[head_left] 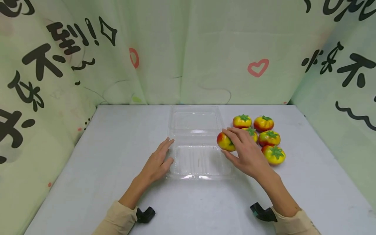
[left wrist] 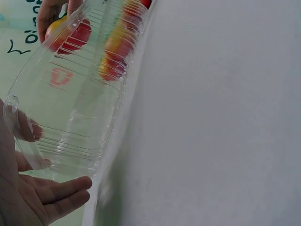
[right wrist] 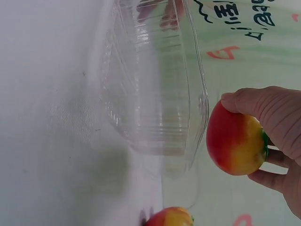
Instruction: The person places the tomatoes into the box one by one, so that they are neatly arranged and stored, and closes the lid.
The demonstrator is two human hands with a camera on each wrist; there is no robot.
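A clear plastic clamshell box (head_left: 194, 178) lies unfolded on the table, its lid (head_left: 195, 109) flat behind the base. My right hand (head_left: 248, 155) grips a red-and-yellow tomato (right wrist: 235, 139) with a green leafy top, above the right edge of the base. Thumb and fingers are on opposite sides of the fruit. My left hand (head_left: 157, 163) is at the left side of the base, fingers extended. Some of those fingers show through the plastic in the left wrist view; whether they press on it I cannot tell. No tomato shows inside the base.
Several more tomatoes (head_left: 269, 138) stand grouped on the table to the right of the box, one partly hidden behind my right hand. The white table (head_left: 123, 137) is bordered at the back and sides by a pale green printed curtain (head_left: 217, 65).
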